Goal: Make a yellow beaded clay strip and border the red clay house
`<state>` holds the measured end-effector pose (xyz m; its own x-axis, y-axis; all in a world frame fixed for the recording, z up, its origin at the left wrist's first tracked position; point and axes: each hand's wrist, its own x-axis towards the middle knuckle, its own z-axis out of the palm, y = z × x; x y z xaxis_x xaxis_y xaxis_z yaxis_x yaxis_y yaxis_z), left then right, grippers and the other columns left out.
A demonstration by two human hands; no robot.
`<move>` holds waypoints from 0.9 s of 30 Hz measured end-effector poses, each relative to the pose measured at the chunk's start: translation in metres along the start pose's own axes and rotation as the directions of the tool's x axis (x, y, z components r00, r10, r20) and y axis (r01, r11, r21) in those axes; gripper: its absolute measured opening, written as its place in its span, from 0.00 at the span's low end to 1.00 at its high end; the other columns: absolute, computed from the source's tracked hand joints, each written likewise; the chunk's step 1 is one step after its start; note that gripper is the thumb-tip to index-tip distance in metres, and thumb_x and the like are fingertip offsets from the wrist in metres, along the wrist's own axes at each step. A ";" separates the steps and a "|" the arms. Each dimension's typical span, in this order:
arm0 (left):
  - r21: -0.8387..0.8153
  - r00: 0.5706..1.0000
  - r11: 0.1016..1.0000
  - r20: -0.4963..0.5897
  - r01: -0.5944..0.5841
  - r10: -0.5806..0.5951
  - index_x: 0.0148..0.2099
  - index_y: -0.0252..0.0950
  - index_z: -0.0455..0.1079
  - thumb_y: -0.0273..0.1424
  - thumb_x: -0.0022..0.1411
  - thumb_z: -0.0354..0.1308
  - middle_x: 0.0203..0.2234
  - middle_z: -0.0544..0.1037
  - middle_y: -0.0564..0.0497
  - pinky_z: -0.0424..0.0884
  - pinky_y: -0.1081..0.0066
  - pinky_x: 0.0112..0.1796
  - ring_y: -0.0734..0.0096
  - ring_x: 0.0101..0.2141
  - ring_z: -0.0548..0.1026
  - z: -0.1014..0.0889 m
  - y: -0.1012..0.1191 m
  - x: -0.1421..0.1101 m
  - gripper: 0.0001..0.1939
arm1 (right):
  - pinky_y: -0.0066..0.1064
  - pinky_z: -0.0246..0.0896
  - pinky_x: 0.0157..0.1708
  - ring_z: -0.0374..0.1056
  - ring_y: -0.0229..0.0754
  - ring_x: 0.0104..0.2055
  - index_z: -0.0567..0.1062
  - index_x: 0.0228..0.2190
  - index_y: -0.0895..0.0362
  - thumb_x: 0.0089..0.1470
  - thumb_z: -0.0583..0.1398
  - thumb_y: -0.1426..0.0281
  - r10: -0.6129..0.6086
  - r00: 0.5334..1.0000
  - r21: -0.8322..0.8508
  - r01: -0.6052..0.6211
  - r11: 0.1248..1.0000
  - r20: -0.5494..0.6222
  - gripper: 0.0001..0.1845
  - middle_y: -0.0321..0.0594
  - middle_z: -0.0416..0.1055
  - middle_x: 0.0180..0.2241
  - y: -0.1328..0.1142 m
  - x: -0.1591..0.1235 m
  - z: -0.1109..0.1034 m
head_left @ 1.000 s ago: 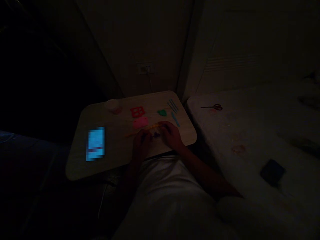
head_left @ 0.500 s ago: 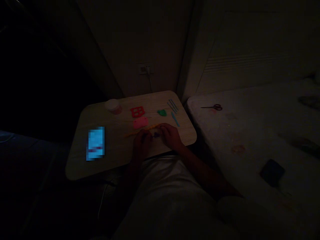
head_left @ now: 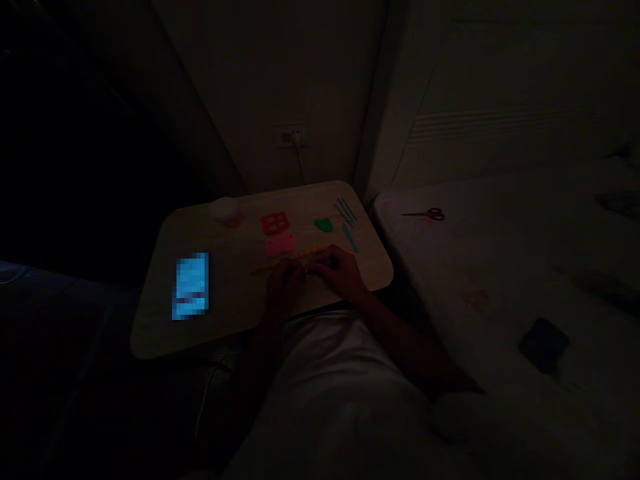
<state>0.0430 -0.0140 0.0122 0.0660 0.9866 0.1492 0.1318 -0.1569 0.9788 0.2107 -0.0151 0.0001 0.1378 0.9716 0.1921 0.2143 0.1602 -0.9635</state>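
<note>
Two hands, left (head_left: 286, 277) and right (head_left: 338, 268), curled | grip contents: cannot tell | yellow strip (head_left: 308, 253) just beyond

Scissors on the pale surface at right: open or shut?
Shut: the scissors show their blades together as one thin line.

Looks like a dim room in a home: small wood-grain table with rounded corners (head_left: 170, 333), white two-gang wall socket (head_left: 290, 137) with cable plugged in, pale mattress-like surface (head_left: 430, 260) alongside.
</note>
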 end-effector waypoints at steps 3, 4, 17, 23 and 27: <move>0.006 1.000 1.000 0.011 -0.013 0.013 0.31 0.39 0.69 0.35 0.59 0.58 0.24 0.73 0.55 0.67 0.72 0.31 0.71 0.27 0.71 0.000 -0.001 0.000 0.07 | 0.27 0.58 0.26 0.66 0.37 0.25 0.74 0.27 0.56 0.48 0.69 0.59 0.007 1.000 0.001 -0.007 1.000 0.005 0.14 0.33 0.73 0.23 0.001 0.000 0.001; 0.011 1.000 1.000 0.013 -0.018 0.018 0.31 0.39 0.69 0.35 0.59 0.58 0.24 0.73 0.55 0.68 0.72 0.31 0.70 0.27 0.71 0.000 -0.002 0.000 0.07 | 0.27 0.57 0.25 0.65 0.36 0.25 0.74 0.26 0.56 0.48 0.69 0.60 0.006 1.000 0.000 -0.006 1.000 0.010 0.14 0.32 0.72 0.22 0.001 -0.001 0.000; 0.030 0.997 0.998 0.053 -0.055 0.053 0.30 0.38 0.68 0.33 0.60 0.57 0.24 0.72 0.55 0.67 0.72 0.33 0.71 0.28 0.71 0.000 0.005 0.001 0.06 | 0.29 0.63 0.35 0.73 0.40 0.31 0.80 0.27 0.56 0.60 0.58 0.68 -0.079 0.992 -0.029 0.083 0.996 0.100 0.13 0.37 0.77 0.26 -0.005 0.001 -0.004; 0.048 0.993 0.995 0.085 -0.090 0.086 0.32 0.38 0.69 0.34 0.62 0.56 0.26 0.73 0.54 0.68 0.72 0.35 0.71 0.30 0.72 -0.001 0.000 0.001 0.07 | 0.28 0.64 0.36 0.73 0.40 0.32 0.81 0.28 0.57 0.61 0.58 0.68 -0.102 0.987 -0.047 0.109 0.993 0.127 0.13 0.38 0.78 0.28 -0.005 0.001 -0.004; 0.044 0.994 0.996 0.089 -0.072 0.068 0.34 0.37 0.70 0.35 0.62 0.57 0.26 0.74 0.54 0.68 0.71 0.35 0.70 0.30 0.72 0.000 -0.001 0.001 0.07 | 0.28 0.63 0.35 0.73 0.39 0.31 0.80 0.28 0.57 0.61 0.59 0.67 -0.105 0.987 -0.055 0.113 0.992 0.123 0.13 0.37 0.78 0.28 -0.004 0.001 -0.005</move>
<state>0.0428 -0.0129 0.0109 0.1627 0.9658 0.2020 0.1699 -0.2291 0.9585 0.2144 -0.0158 0.0048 -0.0058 0.9634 0.2680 0.2811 0.2588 -0.9241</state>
